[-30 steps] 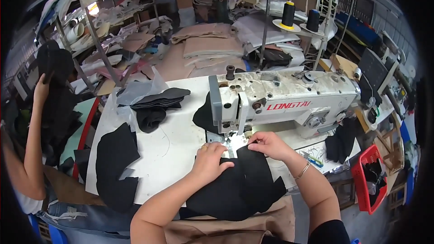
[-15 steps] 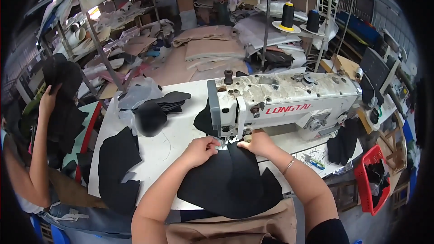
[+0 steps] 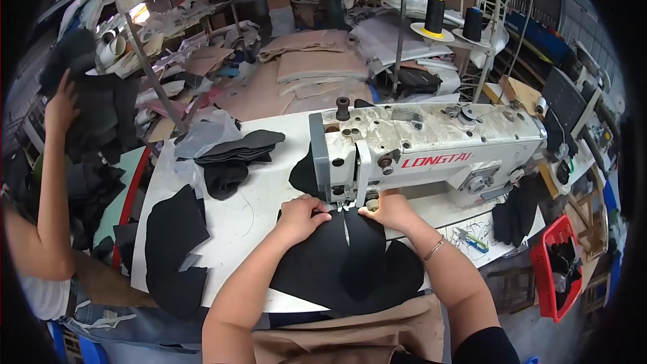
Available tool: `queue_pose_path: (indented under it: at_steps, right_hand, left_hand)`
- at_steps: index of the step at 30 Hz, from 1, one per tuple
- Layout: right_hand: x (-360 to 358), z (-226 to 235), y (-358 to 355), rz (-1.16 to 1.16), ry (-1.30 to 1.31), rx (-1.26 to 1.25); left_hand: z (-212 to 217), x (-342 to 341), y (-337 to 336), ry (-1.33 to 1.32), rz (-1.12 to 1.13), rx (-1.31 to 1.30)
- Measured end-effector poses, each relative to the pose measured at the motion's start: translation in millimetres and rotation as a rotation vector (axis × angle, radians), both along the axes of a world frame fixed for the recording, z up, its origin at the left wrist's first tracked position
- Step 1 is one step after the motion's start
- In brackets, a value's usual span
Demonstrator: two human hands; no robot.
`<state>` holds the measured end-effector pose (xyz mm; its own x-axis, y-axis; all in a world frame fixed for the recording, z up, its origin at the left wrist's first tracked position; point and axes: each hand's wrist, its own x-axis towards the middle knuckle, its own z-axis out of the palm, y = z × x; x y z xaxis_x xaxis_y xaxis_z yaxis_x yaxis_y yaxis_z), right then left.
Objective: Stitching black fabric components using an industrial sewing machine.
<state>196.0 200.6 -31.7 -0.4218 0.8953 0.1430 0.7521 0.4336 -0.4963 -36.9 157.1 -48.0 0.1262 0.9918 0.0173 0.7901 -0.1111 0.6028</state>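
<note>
Black fabric pieces (image 3: 330,269) lie below the needle of a white sewing machine (image 3: 431,152), their lower part hanging over the table's near edge. A narrow pale gap runs down between two edges from the presser foot (image 3: 346,203). My left hand (image 3: 303,219) pinches the fabric just left of the foot, thumb against fingers. On the right, my right hand (image 3: 389,211) has its thumb on the fabric's upper edge beside the foot; its other fingers are partly hidden behind the thumb and a round knob. Another black piece (image 3: 304,172) shows behind the machine head.
Stacked black pieces (image 3: 239,147) and a plastic bag (image 3: 205,138) lie on the white table (image 3: 236,243), with a cut black piece (image 3: 172,249) at its left. Small snips (image 3: 472,239) lie right. A red basket (image 3: 558,269) stands beyond. At left, another person's hand (image 3: 62,104) touches black fabric.
The fabric edges at the foot have parted into a visible gap, and my left hand has shifted slightly. A blurred black piece near the stack now lies still. The other person's hand has risen.
</note>
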Motion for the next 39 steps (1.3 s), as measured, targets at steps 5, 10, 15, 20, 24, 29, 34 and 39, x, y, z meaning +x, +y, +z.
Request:
queue_pose_path:
  at_steps: [5,10,15,20,24,29,34,39]
  right_hand:
    - [-1,-4,1,-0.032,-0.003,0.005]
    - [-2,-2,0,-0.039,0.001,0.010]
    - [-1,-3,0,-0.036,0.013,-0.002]
    - [-3,6,4,-0.051,-0.087,-0.270]
    - [-3,6,4,-0.039,-0.078,-0.249]
    - [-5,-3,2,-0.121,-0.037,-0.107]
    - [26,-6,-10,-0.063,0.078,0.203]
    - [137,-7,-54,-0.482,0.212,0.590]
  left_hand:
    - [-1,2,3,0.043,0.053,0.003]
    - [-2,2,3,0.077,0.039,0.020]
    - [3,3,2,0.101,0.030,0.065]
    - [-6,1,3,0.080,0.041,0.068]
    - [-4,2,3,0.071,0.044,0.100]
    - [-3,2,6,0.060,0.050,0.145]
    - [-3,3,7,0.076,0.037,0.268]
    - [-7,0,7,0.087,0.053,0.296]
